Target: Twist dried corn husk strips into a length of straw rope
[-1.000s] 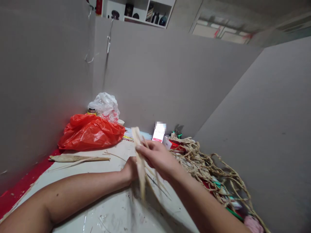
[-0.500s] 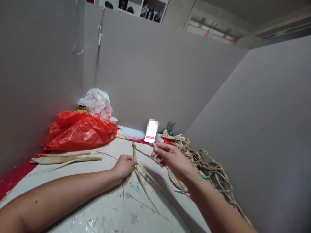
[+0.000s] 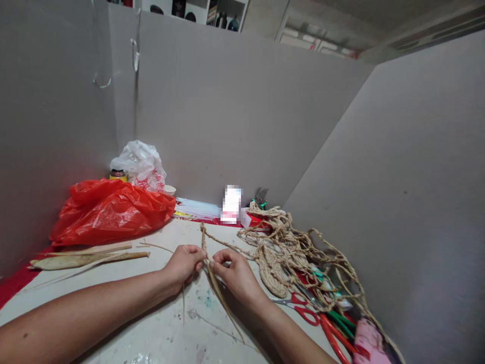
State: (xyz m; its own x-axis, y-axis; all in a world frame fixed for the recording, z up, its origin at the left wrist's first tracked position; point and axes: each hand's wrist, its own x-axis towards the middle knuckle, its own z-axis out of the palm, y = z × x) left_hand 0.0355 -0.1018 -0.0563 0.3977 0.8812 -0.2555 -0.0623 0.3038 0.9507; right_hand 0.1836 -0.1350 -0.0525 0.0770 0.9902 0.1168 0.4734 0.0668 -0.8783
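Currently L hand (image 3: 187,263) pinches cord (image 3: 203,240) at ctr., left of rope heap (image 3: 273,268); R hand (image 3: 234,277) pinches strands (image 3: 217,287) at its near end. If L hand slackens, cord prob. unwinds; uneven tension could snap strands.

The left hand (image 3: 185,262) and right hand (image 3: 237,275) hide the short stretch of fibre strands (image 3: 218,291) pinched at their fingertips. Pixelation blots out the screen of the phone (image 3: 231,205), while the red bag (image 3: 113,210) covers the lower part of the jar (image 3: 117,175). The top edge crops the shelf (image 3: 197,9); the bottom edge cuts off the pink bundle (image 3: 368,341).
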